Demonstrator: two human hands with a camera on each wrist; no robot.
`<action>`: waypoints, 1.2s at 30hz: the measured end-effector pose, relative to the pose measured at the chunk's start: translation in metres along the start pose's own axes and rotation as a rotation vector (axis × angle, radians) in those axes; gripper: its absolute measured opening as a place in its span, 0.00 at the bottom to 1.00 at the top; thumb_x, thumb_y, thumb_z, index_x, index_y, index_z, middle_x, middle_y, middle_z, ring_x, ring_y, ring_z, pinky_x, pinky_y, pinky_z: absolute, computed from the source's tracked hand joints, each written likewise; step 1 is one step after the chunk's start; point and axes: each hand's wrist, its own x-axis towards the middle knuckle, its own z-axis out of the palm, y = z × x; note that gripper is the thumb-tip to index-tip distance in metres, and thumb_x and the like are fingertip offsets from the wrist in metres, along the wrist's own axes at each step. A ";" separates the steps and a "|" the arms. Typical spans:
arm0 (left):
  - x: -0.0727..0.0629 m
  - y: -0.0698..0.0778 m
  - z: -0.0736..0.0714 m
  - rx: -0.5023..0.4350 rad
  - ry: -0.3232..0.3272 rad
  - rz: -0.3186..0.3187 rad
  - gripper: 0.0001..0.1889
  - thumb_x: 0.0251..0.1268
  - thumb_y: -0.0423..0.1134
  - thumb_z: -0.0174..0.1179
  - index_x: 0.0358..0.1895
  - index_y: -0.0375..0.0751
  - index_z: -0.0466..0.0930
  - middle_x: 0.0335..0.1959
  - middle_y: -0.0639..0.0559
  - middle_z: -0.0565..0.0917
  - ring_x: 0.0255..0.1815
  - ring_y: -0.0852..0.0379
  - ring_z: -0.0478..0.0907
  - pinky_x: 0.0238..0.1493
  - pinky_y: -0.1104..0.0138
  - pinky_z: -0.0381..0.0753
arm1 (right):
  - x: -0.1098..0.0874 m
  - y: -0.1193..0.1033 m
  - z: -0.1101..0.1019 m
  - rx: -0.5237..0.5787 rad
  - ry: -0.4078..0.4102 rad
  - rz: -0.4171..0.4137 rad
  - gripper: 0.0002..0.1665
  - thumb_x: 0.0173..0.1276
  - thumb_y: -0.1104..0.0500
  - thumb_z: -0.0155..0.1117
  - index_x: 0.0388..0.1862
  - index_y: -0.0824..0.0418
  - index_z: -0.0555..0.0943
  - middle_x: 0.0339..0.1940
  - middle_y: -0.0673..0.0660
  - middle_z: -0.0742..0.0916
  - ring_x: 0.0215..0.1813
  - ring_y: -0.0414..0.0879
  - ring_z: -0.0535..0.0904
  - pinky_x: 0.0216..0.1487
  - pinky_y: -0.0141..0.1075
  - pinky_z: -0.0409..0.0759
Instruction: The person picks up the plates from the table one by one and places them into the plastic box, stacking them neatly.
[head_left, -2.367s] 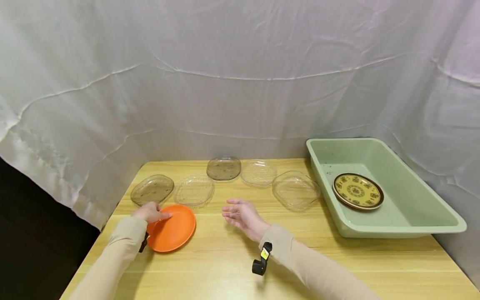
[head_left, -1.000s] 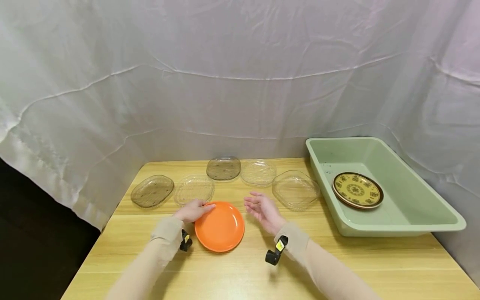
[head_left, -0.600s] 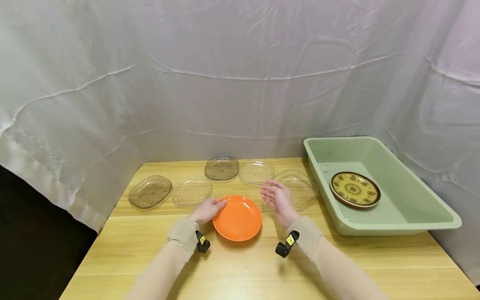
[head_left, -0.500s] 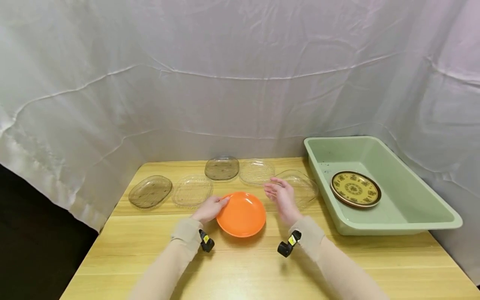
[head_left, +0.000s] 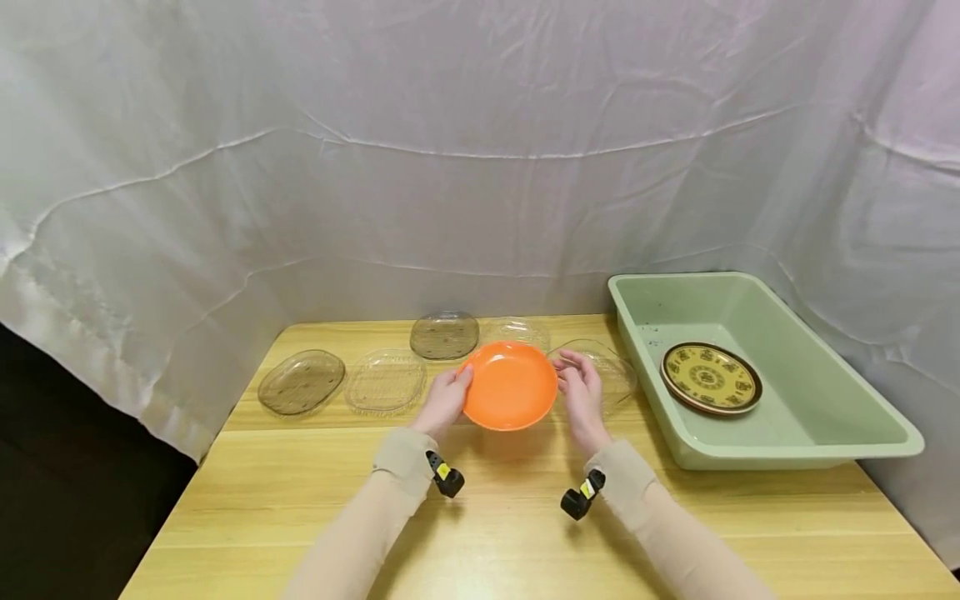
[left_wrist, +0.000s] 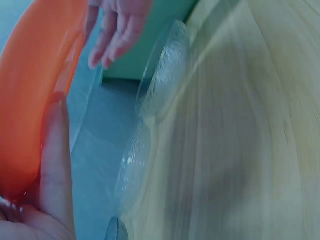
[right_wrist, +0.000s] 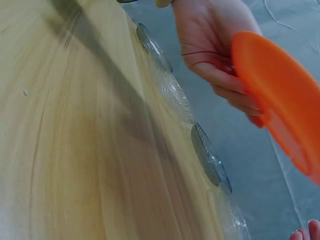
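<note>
An orange plate (head_left: pixel 510 386) is held up above the wooden table, its face tilted toward the head camera. My left hand (head_left: pixel 444 398) grips its left edge, thumb on the upper side and fingers (left_wrist: pixel 57 165) along the underside. The left wrist view shows the plate (left_wrist: pixel 37 95) edge-on, well over the tabletop. Close by the plate's right edge is my right hand (head_left: pixel 581 396), fingers loosely bent and holding nothing. Only its fingertips (right_wrist: pixel 314 230) enter the right wrist view, at the lower right corner, apart from the plate.
A green basin (head_left: pixel 787 456) stands on the right, with a yellow-and-brown patterned plate (head_left: pixel 711 379) in it. Along the back of the table lie a smoky glass plate (head_left: pixel 302 383), a clear one (head_left: pixel 386 381), a dark tinted one (head_left: pixel 444 336) and more clear ones (head_left: pixel 609 375). Grey curtain hangs behind.
The left hand has carried the orange plate from the table's left side to the middle and up off the surface. The right hand has shifted right and slightly away, now beside the plate's rim.
</note>
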 end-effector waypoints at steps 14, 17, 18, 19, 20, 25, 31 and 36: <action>-0.001 0.013 0.029 -0.085 0.125 0.121 0.22 0.84 0.43 0.40 0.63 0.30 0.76 0.47 0.32 0.86 0.31 0.66 0.82 0.35 0.74 0.84 | -0.004 0.004 -0.002 0.115 -0.060 0.085 0.20 0.84 0.51 0.37 0.61 0.58 0.73 0.38 0.39 0.86 0.42 0.33 0.85 0.46 0.30 0.86; -0.002 0.015 0.034 -0.063 0.165 0.147 0.21 0.84 0.41 0.41 0.61 0.29 0.77 0.47 0.32 0.86 0.34 0.65 0.81 0.39 0.73 0.84 | -0.004 0.002 -0.002 0.121 -0.064 0.098 0.22 0.84 0.47 0.35 0.55 0.55 0.75 0.34 0.38 0.88 0.41 0.33 0.86 0.46 0.31 0.86; -0.002 0.016 0.035 -0.057 0.174 0.152 0.21 0.84 0.41 0.40 0.61 0.29 0.77 0.48 0.32 0.86 0.35 0.64 0.82 0.42 0.71 0.85 | -0.004 0.002 -0.002 0.120 -0.067 0.101 0.23 0.84 0.46 0.34 0.54 0.54 0.76 0.34 0.38 0.88 0.41 0.33 0.86 0.46 0.31 0.85; -0.002 0.016 0.037 -0.053 0.183 0.157 0.21 0.84 0.40 0.40 0.61 0.29 0.77 0.49 0.32 0.85 0.37 0.63 0.82 0.45 0.69 0.86 | -0.004 0.001 -0.002 0.122 -0.068 0.102 0.25 0.83 0.45 0.33 0.53 0.54 0.77 0.33 0.38 0.89 0.40 0.33 0.85 0.45 0.31 0.85; -0.002 0.017 0.038 -0.051 0.190 0.160 0.21 0.84 0.40 0.40 0.61 0.29 0.77 0.49 0.32 0.85 0.39 0.61 0.82 0.49 0.67 0.86 | -0.004 0.000 -0.002 0.123 -0.066 0.103 0.26 0.83 0.44 0.32 0.53 0.55 0.77 0.32 0.39 0.89 0.39 0.33 0.85 0.44 0.30 0.84; -0.001 0.017 0.046 -0.052 0.194 0.188 0.21 0.84 0.40 0.40 0.65 0.31 0.75 0.54 0.34 0.84 0.52 0.52 0.82 0.62 0.58 0.83 | -0.004 -0.002 -0.001 0.141 -0.072 0.084 0.30 0.84 0.44 0.28 0.62 0.57 0.75 0.41 0.39 0.86 0.44 0.34 0.83 0.46 0.29 0.85; -0.002 0.015 0.051 -0.034 0.182 0.206 0.21 0.85 0.42 0.38 0.63 0.34 0.75 0.51 0.36 0.84 0.53 0.48 0.83 0.60 0.57 0.83 | -0.004 -0.005 0.001 0.209 -0.061 0.046 0.29 0.84 0.47 0.31 0.69 0.61 0.70 0.45 0.43 0.83 0.45 0.34 0.83 0.45 0.29 0.87; -0.003 0.011 0.057 0.003 0.202 0.252 0.20 0.85 0.41 0.39 0.63 0.32 0.75 0.50 0.35 0.85 0.54 0.46 0.83 0.60 0.55 0.83 | -0.003 -0.005 -0.001 0.185 -0.031 0.060 0.29 0.84 0.47 0.35 0.70 0.64 0.68 0.41 0.43 0.83 0.39 0.33 0.84 0.38 0.27 0.86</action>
